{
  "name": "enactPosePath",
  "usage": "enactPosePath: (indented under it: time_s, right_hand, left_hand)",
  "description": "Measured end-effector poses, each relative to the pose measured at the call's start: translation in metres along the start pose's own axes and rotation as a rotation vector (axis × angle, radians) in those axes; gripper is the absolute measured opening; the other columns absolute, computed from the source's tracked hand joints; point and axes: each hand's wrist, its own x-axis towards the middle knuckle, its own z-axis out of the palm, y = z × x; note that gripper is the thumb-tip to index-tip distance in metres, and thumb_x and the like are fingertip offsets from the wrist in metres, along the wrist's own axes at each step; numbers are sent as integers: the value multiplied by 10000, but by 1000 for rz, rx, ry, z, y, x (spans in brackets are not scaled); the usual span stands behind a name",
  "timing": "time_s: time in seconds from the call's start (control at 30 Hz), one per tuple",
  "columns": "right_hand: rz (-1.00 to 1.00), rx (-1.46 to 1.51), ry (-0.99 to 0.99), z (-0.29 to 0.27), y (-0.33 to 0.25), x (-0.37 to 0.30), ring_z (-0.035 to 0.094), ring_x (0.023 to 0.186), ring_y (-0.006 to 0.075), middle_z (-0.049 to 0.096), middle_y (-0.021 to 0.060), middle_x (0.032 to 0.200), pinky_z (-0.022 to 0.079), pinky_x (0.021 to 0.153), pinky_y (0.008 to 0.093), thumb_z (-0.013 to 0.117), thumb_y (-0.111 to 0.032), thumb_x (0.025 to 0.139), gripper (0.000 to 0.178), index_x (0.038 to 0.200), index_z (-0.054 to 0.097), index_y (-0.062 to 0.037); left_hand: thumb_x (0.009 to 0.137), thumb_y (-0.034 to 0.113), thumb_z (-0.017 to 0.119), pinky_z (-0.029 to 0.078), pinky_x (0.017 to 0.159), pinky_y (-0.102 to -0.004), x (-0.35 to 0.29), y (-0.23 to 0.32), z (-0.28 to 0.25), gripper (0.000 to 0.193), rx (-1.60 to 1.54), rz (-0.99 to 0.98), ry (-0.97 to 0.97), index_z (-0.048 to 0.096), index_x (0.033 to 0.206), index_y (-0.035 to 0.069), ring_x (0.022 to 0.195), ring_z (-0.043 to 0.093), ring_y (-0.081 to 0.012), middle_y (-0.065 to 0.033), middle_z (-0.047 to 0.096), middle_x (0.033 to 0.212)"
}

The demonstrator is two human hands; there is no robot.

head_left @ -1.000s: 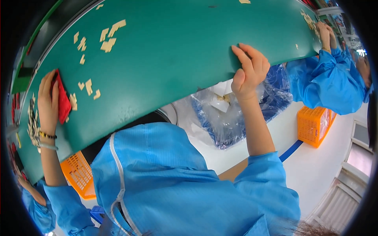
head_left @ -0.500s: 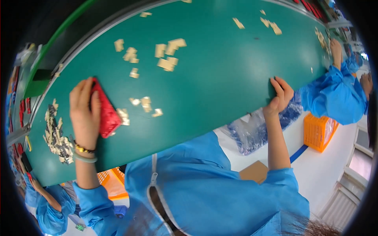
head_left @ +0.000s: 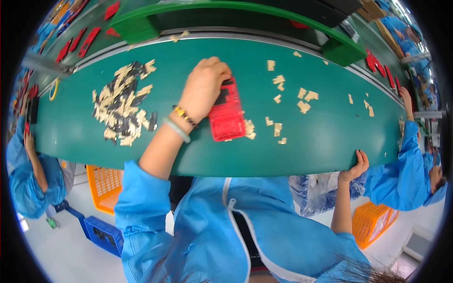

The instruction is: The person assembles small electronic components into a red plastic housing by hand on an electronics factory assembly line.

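A red plastic casing (head_left: 227,115), long and shallow with a dark patch near its far end, is on the green table in front of me. My left hand (head_left: 205,85) grips it by its far end, fingers bent over the edge; the palm hides part of its left side. My right hand (head_left: 355,169) rests on the table's near edge at the right, fingers loosely bent and apart, with nothing visible in it. A heap of small cream and dark pieces (head_left: 123,101) lies left of my left hand. Small cream pieces (head_left: 250,129) touch or lie close to the casing's right side.
More cream pieces (head_left: 303,100) are scattered on the right half of the table. A green shelf frame (head_left: 226,5) spans the far edge. Co-workers' blue sleeves (head_left: 401,170) show at both sides. Orange crates (head_left: 101,186) and a blue bin (head_left: 101,236) stand below the table.
My view has turned and levelled, so the table sits differently. The red casing has swung from tilted to nearly straight, and my left hand is now at its far end. My right hand stays at the table edge.
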Motion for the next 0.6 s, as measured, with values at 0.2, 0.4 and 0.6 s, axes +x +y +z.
enactPosePath:
  time_s: [0.2,0.4,0.6]
  right_hand:
    - [-32,11,-10,-5,7,0,498,1105,304,577,163,1149,370,979,412,243,-494,986,655,1052,655,11]
    - [-30,-5,-77,0,3,3,489,1126,311,550,171,1201,370,991,417,256,-437,991,599,1087,640,12]
    - [-95,-31,-147,-13,12,6,469,1171,332,507,188,1259,355,1019,427,245,-407,1015,558,1188,586,0]
  left_hand:
    - [798,0,577,498,778,-398,-2,12,4,114,96,30,41,637,894,12,892,589,-313,-119,626,877]
    - [732,43,566,489,795,-362,-16,19,-4,97,312,209,13,618,809,15,869,555,-278,-111,555,861]
    - [723,115,584,465,756,-327,-30,28,1,95,397,246,27,627,711,31,854,546,-230,-85,548,824]
